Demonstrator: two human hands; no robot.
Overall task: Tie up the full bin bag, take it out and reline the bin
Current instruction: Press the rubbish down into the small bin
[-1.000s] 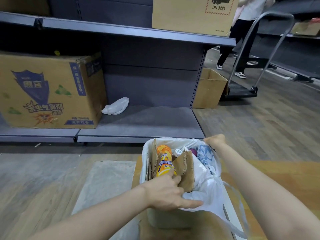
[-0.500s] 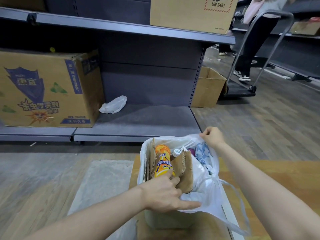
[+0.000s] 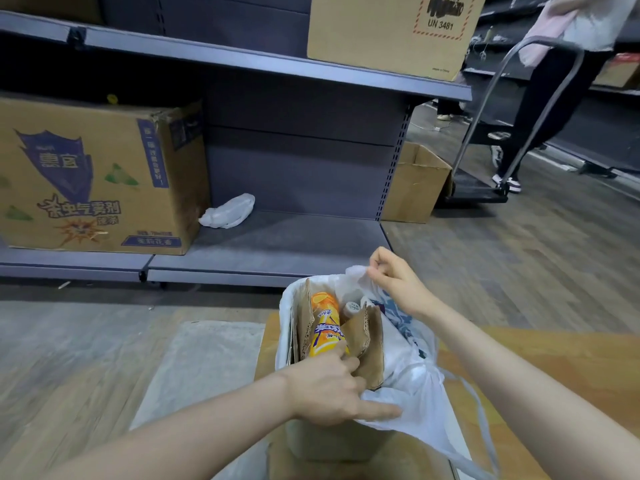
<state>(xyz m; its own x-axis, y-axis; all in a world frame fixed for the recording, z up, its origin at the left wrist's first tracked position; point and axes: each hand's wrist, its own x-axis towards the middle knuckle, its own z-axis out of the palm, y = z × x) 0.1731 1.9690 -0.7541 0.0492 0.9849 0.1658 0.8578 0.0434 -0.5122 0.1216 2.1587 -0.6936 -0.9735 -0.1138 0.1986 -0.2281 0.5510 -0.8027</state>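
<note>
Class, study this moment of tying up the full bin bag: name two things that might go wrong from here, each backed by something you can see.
1. The stiff cardboard pieces stand above the rim, so their edges may tear the thin white bin bag as it is gathered.
2. The right hand pinches only the far edge of the bag and the left hand the near edge; the orange bottle might tip out.

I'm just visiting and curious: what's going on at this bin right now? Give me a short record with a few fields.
Bin bag: white, still in the bin, not yet tied
Contents: orange bottle, cardboard pieces, a small capped bottle
Left hand: at the bag's near edge, fingers among the cardboard
Right hand: pinching the bag's far edge, lifted
Nearby: spare white bag on the low shelf
</note>
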